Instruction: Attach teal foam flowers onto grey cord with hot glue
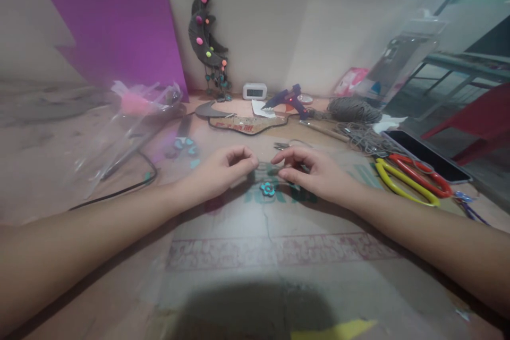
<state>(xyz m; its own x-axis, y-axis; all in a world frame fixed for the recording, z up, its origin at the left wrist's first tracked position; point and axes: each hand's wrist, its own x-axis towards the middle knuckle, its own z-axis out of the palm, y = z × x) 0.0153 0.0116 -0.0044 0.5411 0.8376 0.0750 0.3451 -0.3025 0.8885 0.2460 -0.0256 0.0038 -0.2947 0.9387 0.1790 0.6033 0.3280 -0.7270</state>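
My left hand (223, 170) and my right hand (314, 170) rest on a flattened cardboard sheet (279, 255), fingertips pinched and facing each other a few centimetres apart. A thin thread or wire seems to run between the two pinches, too fine to make out. Just below the gap lies a small teal flower-shaped bead (268, 188) on the cardboard, touched by neither hand. More teal beads (185, 146) lie to the left of my left hand.
A blue glue gun (289, 100), a white clock (254, 91), a twine ball (353, 110), yellow and red scissors (414, 180), a dark phone (430, 156), clear plastic bags (131, 117), a purple sheet (115, 32) and a hanging moon ornament (205, 37) surround the cardboard.
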